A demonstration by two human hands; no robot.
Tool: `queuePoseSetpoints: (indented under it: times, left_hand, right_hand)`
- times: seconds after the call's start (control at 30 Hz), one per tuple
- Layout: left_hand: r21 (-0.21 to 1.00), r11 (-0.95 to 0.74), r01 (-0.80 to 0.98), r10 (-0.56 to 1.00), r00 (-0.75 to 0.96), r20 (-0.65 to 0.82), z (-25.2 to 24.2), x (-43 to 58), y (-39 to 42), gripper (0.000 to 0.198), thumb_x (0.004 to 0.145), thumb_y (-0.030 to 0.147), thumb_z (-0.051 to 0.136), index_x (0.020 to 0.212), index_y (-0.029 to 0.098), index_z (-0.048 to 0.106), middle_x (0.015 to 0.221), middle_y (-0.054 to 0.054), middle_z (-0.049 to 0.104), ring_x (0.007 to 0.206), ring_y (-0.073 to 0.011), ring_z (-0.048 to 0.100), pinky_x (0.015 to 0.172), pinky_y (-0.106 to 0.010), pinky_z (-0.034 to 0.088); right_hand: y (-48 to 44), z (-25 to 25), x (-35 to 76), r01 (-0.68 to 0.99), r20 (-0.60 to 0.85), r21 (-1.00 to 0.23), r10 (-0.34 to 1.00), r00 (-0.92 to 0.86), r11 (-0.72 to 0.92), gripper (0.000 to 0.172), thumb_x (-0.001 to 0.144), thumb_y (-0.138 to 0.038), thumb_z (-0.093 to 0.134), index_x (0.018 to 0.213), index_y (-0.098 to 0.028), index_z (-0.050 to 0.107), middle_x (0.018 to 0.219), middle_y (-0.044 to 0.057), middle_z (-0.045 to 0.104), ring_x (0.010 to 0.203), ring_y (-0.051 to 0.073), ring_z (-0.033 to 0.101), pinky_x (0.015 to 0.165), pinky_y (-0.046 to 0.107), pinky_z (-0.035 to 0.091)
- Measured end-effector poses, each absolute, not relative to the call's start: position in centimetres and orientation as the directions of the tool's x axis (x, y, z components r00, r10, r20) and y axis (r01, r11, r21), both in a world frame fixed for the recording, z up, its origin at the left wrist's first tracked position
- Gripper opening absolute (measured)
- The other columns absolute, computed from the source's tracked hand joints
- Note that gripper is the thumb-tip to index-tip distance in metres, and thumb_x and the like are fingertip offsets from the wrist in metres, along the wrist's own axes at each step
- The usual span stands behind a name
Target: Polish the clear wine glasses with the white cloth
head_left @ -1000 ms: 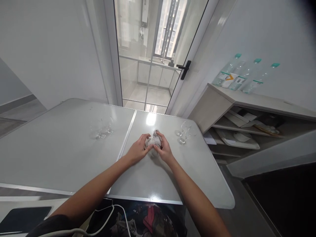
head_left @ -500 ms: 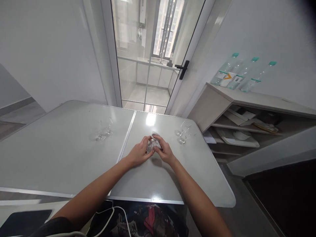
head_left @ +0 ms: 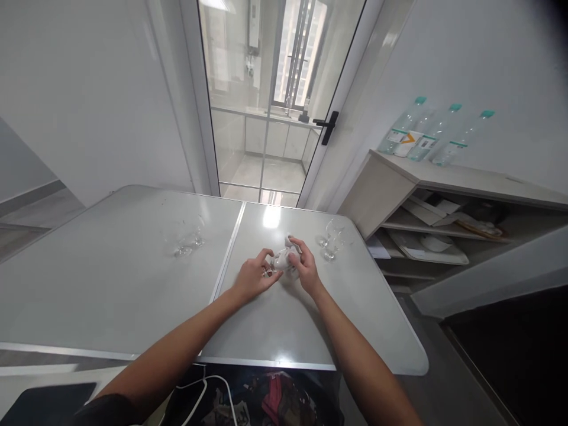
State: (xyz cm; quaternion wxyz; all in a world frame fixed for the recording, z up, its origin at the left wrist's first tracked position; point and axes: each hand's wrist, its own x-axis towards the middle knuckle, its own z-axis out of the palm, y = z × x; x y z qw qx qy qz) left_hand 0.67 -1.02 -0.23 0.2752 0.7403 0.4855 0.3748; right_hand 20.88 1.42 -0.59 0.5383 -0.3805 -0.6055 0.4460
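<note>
Over the middle of the white table (head_left: 110, 284) my two hands meet around a small clear glass (head_left: 278, 261) wrapped in a pale cloth (head_left: 290, 244). My left hand (head_left: 252, 278) pinches the glass at its near end, apparently the base. My right hand (head_left: 304, 265) is closed round the cloth-covered part. Much of the glass is hidden by the cloth and my fingers.
Two clear glasses (head_left: 189, 239) stand on the table's left half, two more glasses (head_left: 331, 239) at its right edge. A low shelf unit (head_left: 444, 195) with papers and three plastic bottles (head_left: 432, 133) stands to the right. A glass door (head_left: 266, 100) lies beyond. Cables and clothing (head_left: 266, 402) lie below the near edge.
My hands have turned the wrapped glass and shifted slightly right; the left hand's fingers slid to the near end while the right hand wrapped further round the cloth.
</note>
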Motion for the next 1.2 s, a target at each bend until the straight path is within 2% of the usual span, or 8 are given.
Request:
queuePoseSetpoints:
  times: [0.17, 0.47, 0.6, 0.77, 0.9, 1.03, 1.1, 1.2]
  left_hand:
    - [0.934, -0.229, 0.276, 0.946, 0.291, 0.146, 0.5, 0.3, -0.9, 0.042, 0.085, 0.050, 0.072, 0.110, 0.023, 0.053, 0.061, 0.007, 0.064, 0.048, -0.0116, 0.053, 0.055, -0.023, 0.040]
    - [0.572, -0.548, 0.610, 0.820, 0.257, 0.512, -0.8, 0.3, -0.6, 0.025, 0.093, 0.030, 0.060, 0.117, 0.025, 0.055, 0.101, -0.004, 0.067, 0.085, -0.0188, 0.065, 0.075, -0.030, 0.049]
    - [0.623, -0.571, 0.535, 0.809, 0.238, 0.537, -1.0, 0.5, -0.6, 0.016, 0.100, 0.031, 0.050, 0.114, 0.023, 0.053, 0.101, -0.005, 0.057, 0.076, -0.0150, 0.057, 0.070, -0.028, 0.047]
    - [0.916, -0.325, 0.237, 0.936, -0.060, 0.348, -0.8, 0.3, -0.2, 0.014, 0.103, 0.037, 0.042, 0.101, 0.024, 0.047, 0.074, 0.004, 0.042, 0.058, -0.0125, 0.043, 0.055, -0.024, 0.038]
    - [0.980, -0.184, 0.069, 0.980, -0.061, 0.188, -0.6, 0.0, 0.3, 0.023, 0.103, 0.044, 0.039, 0.093, 0.024, 0.045, 0.067, 0.006, 0.030, 0.051, -0.0114, 0.032, 0.046, -0.022, 0.028]
    - [0.897, -0.365, 0.249, 0.917, -0.069, 0.392, 0.0, -0.1, -0.3, 0.018, 0.097, 0.040, 0.051, 0.100, 0.023, 0.048, 0.084, 0.000, 0.045, 0.069, -0.0141, 0.047, 0.057, -0.024, 0.040]
    - [0.826, -0.443, 0.349, 0.873, -0.043, 0.486, 0.2, -0.1, -0.7, 0.017, 0.097, 0.038, 0.052, 0.103, 0.023, 0.048, 0.093, -0.003, 0.048, 0.077, -0.0161, 0.050, 0.063, -0.027, 0.043]
    - [0.810, -0.432, 0.395, 0.864, -0.074, 0.497, -0.1, 0.0, -0.6, 0.015, 0.100, 0.036, 0.045, 0.096, 0.022, 0.047, 0.092, -0.003, 0.049, 0.080, -0.0172, 0.050, 0.070, -0.030, 0.045]
  right_hand:
    - [1.6, 0.1, 22.1, 0.119, 0.398, -0.884, 0.861, -0.317, 0.452, 0.065, 0.079, -0.052, 0.082, 0.134, -0.024, 0.063, 0.132, 0.012, 0.065, 0.117, 0.031, 0.064, 0.098, 0.043, 0.054]
    - [2.6, -1.5, 20.6, -0.181, 0.162, -0.969, 0.986, 0.040, 0.166, 0.073, 0.073, -0.048, 0.088, 0.133, -0.021, 0.057, 0.088, 0.001, 0.069, 0.070, 0.017, 0.064, 0.068, 0.028, 0.054]
    - [2.7, -1.9, 20.8, -0.202, 0.078, -0.976, 0.997, 0.015, 0.080, 0.070, 0.077, -0.050, 0.084, 0.134, -0.020, 0.056, 0.088, 0.001, 0.069, 0.071, 0.017, 0.065, 0.068, 0.028, 0.054]
    - [2.1, -1.3, 21.6, 0.093, 0.372, -0.914, 0.907, -0.195, 0.395, 0.074, 0.079, -0.044, 0.084, 0.142, -0.023, 0.052, 0.136, 0.012, 0.062, 0.118, 0.028, 0.065, 0.102, 0.041, 0.052]
    - [1.8, -1.2, 21.5, 0.266, 0.447, -0.813, 0.848, -0.284, 0.518, 0.083, 0.075, -0.039, 0.087, 0.147, -0.024, 0.048, 0.150, 0.013, 0.052, 0.139, 0.032, 0.051, 0.117, 0.047, 0.040]
    - [1.5, -1.0, 20.5, 0.058, 0.308, -0.944, 0.931, -0.195, 0.324, 0.094, 0.076, -0.043, 0.087, 0.154, -0.026, 0.037, 0.118, 0.007, 0.069, 0.104, 0.025, 0.068, 0.093, 0.039, 0.056]
    - [1.3, -0.7, 20.0, -0.093, 0.198, -0.979, 0.958, -0.207, 0.182, 0.097, 0.076, -0.045, 0.087, 0.155, -0.026, 0.034, 0.095, 0.001, 0.070, 0.081, 0.020, 0.068, 0.076, 0.032, 0.057]
    - [1.1, -0.3, 19.7, -0.157, 0.143, -0.982, 0.961, -0.235, 0.108, 0.090, 0.073, -0.045, 0.089, 0.148, -0.024, 0.044, 0.084, -0.002, 0.068, 0.071, 0.017, 0.064, 0.067, 0.027, 0.053]
